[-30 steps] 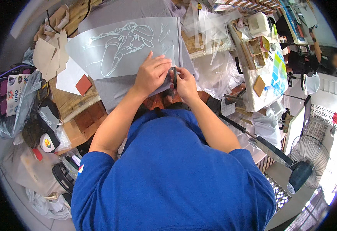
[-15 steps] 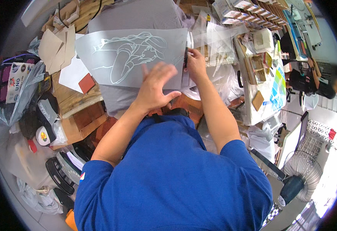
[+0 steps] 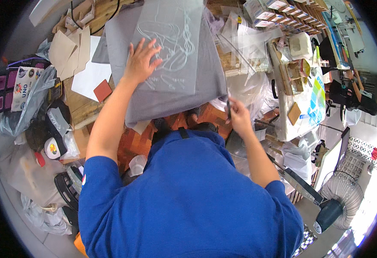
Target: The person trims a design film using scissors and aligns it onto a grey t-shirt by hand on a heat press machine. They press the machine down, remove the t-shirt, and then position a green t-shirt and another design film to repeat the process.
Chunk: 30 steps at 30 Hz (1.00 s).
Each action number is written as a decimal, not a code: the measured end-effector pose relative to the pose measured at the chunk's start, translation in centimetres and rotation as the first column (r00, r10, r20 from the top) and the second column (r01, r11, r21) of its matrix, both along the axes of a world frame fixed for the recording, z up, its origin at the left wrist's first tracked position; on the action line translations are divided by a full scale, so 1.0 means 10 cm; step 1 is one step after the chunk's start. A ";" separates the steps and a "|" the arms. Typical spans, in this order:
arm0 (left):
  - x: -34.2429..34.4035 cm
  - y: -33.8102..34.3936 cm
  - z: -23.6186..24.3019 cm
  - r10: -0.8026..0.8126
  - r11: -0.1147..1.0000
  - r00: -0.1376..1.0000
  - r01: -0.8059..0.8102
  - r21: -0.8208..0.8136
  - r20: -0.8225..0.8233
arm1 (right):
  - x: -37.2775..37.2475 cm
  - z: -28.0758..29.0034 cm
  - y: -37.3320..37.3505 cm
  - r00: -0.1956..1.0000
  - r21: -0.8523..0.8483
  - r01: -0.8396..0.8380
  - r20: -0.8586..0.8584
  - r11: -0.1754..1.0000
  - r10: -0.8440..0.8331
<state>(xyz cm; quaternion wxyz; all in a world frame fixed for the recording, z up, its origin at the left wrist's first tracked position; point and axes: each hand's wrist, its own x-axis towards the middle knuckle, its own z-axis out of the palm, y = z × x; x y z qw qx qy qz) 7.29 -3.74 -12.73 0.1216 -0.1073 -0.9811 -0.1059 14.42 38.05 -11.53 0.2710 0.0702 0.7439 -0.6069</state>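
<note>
A translucent sheet (image 3: 184, 73) with pale line drawings lies lengthwise, front to back, on the grey cloth (image 3: 206, 94) over the work table. My left hand (image 3: 142, 62) rests on the sheet's left side with fingers spread. My right hand (image 3: 239, 115), below the cloth's right corner and off the sheet, grips a slim black tool (image 3: 228, 109) whose exact kind I cannot make out.
Cardboard pieces (image 3: 63, 51), white paper (image 3: 89, 66) and a reddish square (image 3: 102, 90) lie at left. Clear plastic offcuts (image 3: 244, 56) and a cluttered side table (image 3: 304, 103) are at right. A standing fan (image 3: 337, 202) is at lower right; a person (image 3: 360, 99) works at far right.
The sheet has swung from crosswise to lengthwise. My left hand has moved up and left onto it; my right hand has moved right and away from the sheet, still holding the tool.
</note>
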 end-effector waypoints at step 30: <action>0.51 1.12 0.30 -0.294 0.856 0.926 0.365 0.367 -0.235 | 0.06 0.29 -1.27 0.966 -0.158 0.208 0.190 0.965 -0.177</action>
